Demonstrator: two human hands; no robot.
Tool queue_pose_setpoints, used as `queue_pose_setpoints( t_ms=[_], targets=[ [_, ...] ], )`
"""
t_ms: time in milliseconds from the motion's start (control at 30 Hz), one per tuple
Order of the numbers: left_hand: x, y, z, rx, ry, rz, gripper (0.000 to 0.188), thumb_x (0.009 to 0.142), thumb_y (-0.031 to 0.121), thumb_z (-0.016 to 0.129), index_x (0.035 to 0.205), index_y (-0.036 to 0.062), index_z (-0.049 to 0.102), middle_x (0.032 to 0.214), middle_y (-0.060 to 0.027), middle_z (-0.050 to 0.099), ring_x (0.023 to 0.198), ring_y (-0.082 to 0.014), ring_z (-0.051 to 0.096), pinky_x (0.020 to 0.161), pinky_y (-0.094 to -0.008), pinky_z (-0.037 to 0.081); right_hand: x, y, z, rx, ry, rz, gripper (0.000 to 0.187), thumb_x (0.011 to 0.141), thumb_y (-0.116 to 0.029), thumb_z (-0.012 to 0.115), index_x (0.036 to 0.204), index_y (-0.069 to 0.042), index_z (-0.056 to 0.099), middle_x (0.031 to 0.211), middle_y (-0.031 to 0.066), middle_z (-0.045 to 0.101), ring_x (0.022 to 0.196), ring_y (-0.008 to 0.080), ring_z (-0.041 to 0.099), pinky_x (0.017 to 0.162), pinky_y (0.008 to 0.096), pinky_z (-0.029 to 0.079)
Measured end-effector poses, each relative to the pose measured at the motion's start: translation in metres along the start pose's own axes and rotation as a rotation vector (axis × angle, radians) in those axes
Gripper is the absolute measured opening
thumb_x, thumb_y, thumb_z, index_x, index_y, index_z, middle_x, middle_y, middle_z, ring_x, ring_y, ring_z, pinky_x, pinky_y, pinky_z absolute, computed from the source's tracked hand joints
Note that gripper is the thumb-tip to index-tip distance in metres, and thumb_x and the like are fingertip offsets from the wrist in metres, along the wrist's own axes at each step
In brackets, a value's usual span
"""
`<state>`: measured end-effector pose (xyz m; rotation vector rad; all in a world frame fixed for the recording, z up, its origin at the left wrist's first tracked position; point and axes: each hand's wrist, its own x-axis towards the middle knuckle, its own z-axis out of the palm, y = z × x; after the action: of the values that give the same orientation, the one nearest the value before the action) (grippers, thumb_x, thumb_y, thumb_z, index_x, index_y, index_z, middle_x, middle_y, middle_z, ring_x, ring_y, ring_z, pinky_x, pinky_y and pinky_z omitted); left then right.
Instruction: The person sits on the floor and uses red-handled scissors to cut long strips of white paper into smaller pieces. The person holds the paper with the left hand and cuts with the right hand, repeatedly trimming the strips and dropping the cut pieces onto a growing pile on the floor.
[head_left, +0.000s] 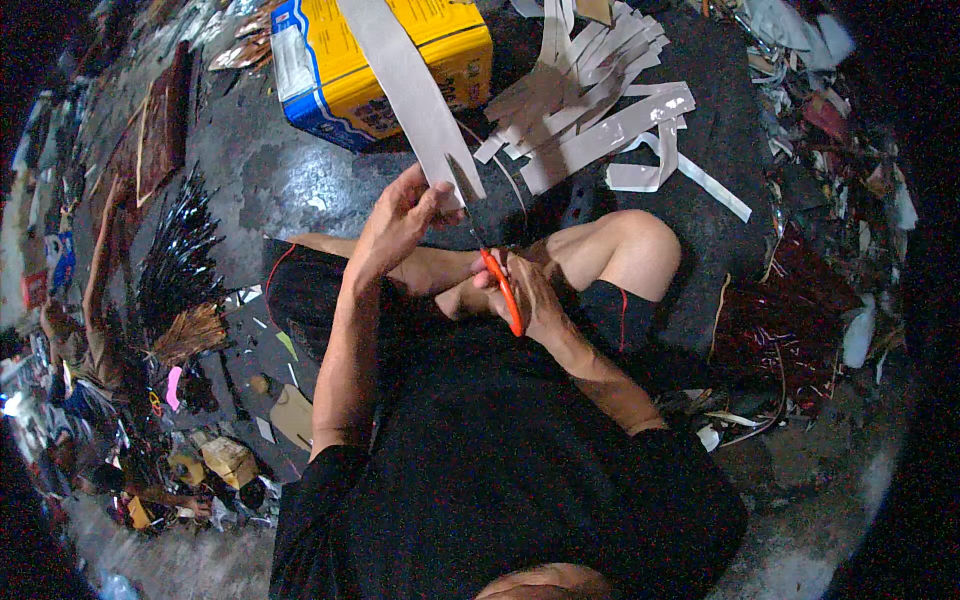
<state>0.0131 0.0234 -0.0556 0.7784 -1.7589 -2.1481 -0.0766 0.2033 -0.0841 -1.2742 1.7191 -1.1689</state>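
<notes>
Our left hand (400,215) pinches the strip (415,90); our right hand (525,295), at four o'clock, grips scissors (500,285) cutting it.

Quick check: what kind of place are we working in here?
Likely an informal floor-level craft workshop: a pile of cut grey strips on the dark floor, scraps and a cardboard box all around.

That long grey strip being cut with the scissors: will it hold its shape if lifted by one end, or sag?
Probably fairly stiff: the grey strip stands out straight from the left hand, which pinches only its lower end. Likely light, since the fingers alone carry it. The cut strips piled on the floor curl and bend, so it may flex. The right hand works the orange-handled scissors.
</notes>
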Motion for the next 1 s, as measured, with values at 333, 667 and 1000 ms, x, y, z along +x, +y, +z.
queue_pose_setpoints(
  t_ms=[333, 667, 1000],
  targets=[
    [0.008, 0.002, -0.010, 0.080, 0.053, 0.015, 0.025, 0.088, 0.021, 0.046, 0.105, 0.0017, 0.049, 0.085, -0.0031, 0.056, 0.072, -0.0101, 0.053, 0.060, -0.0239, 0.045, -0.002, 0.006, 0.000, 0.072, 0.009, 0.034, 0.030, 0.078, -0.031, 0.049, 0.085, -0.002, 0.052, 0.079, 0.0147, 0.058, 0.074, 0.0286, 0.057, 0.067, 0.0375, 0.045],
    [-0.001, -0.008, -0.007, 0.138, 0.026, 0.023, 0.026, 0.088, 0.021, 0.044, 0.107, 0.0024, 0.048, 0.085, -0.0032, 0.056, 0.076, -0.0117, 0.054, 0.064, -0.0260, 0.047, 0.017, -0.004, -0.005, 0.208, -0.087, 0.069, 0.041, 0.081, -0.044, 0.045, 0.085, -0.004, 0.053, 0.079, 0.0143, 0.057, 0.073, 0.0273, 0.057, 0.066, 0.0370, 0.044],
    [-0.004, -0.004, -0.004, 0.068, 0.043, -0.005, 0.020, 0.089, 0.018, 0.043, 0.098, 0.0016, 0.049, 0.075, -0.0009, 0.052, 0.067, -0.0095, 0.052, 0.060, -0.0245, 0.046, 0.017, -0.002, -0.006, 0.069, -0.063, 0.093, 0.037, 0.082, -0.039, 0.047, 0.079, -0.002, 0.049, 0.064, 0.0073, 0.053, 0.057, 0.0182, 0.053, 0.051, 0.0311, 0.042]
  ],
)
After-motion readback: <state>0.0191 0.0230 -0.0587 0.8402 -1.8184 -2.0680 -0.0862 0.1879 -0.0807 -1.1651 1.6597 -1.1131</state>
